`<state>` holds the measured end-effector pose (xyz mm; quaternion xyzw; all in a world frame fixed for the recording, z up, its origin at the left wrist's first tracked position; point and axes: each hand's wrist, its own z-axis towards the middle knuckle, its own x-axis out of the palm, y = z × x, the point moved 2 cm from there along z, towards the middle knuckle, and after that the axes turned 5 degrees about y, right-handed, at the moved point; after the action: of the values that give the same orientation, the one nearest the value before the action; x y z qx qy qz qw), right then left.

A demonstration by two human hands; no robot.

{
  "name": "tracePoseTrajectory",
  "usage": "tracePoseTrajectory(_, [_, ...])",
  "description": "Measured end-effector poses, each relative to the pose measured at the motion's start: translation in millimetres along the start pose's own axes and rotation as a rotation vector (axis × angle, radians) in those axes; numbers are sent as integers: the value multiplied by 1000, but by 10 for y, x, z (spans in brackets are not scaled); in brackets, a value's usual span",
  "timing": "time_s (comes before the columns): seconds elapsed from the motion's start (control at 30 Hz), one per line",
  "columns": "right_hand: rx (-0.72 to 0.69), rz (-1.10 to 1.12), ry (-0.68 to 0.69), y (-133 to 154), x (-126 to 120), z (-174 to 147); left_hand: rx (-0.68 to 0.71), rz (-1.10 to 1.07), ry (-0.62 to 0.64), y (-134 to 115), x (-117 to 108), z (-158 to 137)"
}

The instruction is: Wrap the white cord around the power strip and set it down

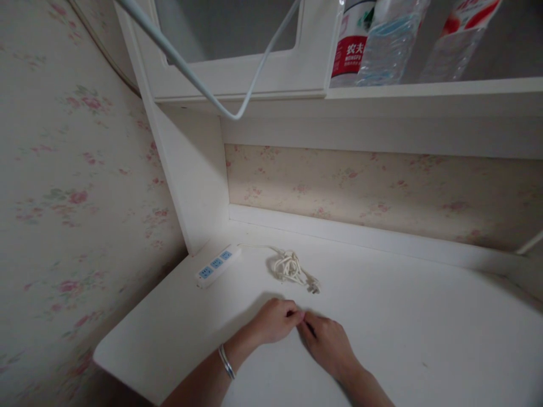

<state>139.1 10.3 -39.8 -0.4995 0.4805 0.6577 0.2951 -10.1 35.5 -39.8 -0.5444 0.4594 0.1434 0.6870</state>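
Note:
My left hand (276,320) and my right hand (326,339) meet over the white desk (399,333), fingertips touching. Both are loosely closed with curled fingers, and no object shows in either. A silver bangle (227,362) circles my left wrist. Just beyond the hands lies a bundled white power cord (291,267), its plug (314,287) pointing toward me. From the bundle the cord runs left to a white power strip (218,265) with three blue socket panels, which lies at an angle on the desk.
Above the desk hangs a white cabinet (250,76) with an open shelf (445,89) holding plastic bottles (392,45). A pale bent rod or cable (235,116) crosses the upper view. Floral wallpaper (76,198) covers the left wall beside the desk's rounded corner.

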Motion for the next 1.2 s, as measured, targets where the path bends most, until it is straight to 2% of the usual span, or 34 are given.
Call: tracePoseTrajectory(1.2, [-21, 3, 1, 2, 3, 4, 25, 36, -20, -29, -29, -18])
